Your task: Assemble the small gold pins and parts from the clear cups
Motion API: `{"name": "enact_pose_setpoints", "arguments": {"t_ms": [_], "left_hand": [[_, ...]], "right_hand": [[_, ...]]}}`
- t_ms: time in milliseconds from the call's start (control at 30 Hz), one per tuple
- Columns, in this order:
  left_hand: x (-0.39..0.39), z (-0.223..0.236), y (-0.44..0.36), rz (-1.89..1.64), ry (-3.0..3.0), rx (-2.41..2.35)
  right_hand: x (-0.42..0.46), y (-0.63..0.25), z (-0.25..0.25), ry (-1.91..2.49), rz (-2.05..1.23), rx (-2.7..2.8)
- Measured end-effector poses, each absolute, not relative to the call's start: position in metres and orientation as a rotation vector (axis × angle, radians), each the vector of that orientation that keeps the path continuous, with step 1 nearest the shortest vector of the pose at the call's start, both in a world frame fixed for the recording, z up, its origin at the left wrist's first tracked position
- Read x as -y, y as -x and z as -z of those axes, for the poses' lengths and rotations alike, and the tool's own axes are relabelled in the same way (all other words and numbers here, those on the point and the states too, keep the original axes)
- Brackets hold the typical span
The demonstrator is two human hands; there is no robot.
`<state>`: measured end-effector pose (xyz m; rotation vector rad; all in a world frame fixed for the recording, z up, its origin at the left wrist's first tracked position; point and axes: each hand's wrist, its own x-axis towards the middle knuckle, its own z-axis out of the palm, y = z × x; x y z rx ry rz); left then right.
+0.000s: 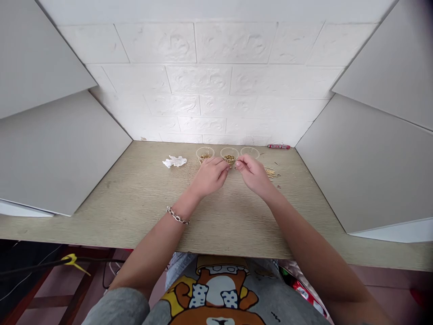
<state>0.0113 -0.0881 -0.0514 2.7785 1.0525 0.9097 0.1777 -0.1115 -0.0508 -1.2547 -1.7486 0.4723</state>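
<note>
My left hand (210,175) is closed in a pinch just in front of the clear cups, with a silver chain bracelet (177,215) on its wrist. Close by on its right, my right hand (251,172) also pinches, its fingertips facing the left ones across a narrow gap. What either pinch holds is too small to name. Small gold-coloured pieces lie in the left cup (204,151) and the middle cup (229,152). A third clear cup (250,151) stands behind my right hand, which partly hides it. Thin yellowish sticks (270,172) lie beside that hand.
Crumpled white tissue (174,161) lies on the wooden tabletop (216,225) to the left. Near the back wall (216,81) rests a red tube-shaped packet (278,146). Grey panels (67,153) flank the table on both sides. A dark cable with a yellow tie (72,260) hangs at lower left.
</note>
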Motion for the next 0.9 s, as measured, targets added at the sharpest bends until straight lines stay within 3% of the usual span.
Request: {"name": "enact_pose_setpoints", "arguments": {"t_ms": [167, 900], "left_hand": [[0.0853, 0.0536, -0.0106, -0.924, -2.801, -1.035], [0.0863, 0.0559, -0.0112, -1.07, -2.831, -1.013]], "right_hand": [[0.1088, -0.1766, 0.0531, 1.256, -0.59, 1.703], [0.1149, -0.1756, 0.046, 1.278, -0.525, 1.734]]}}
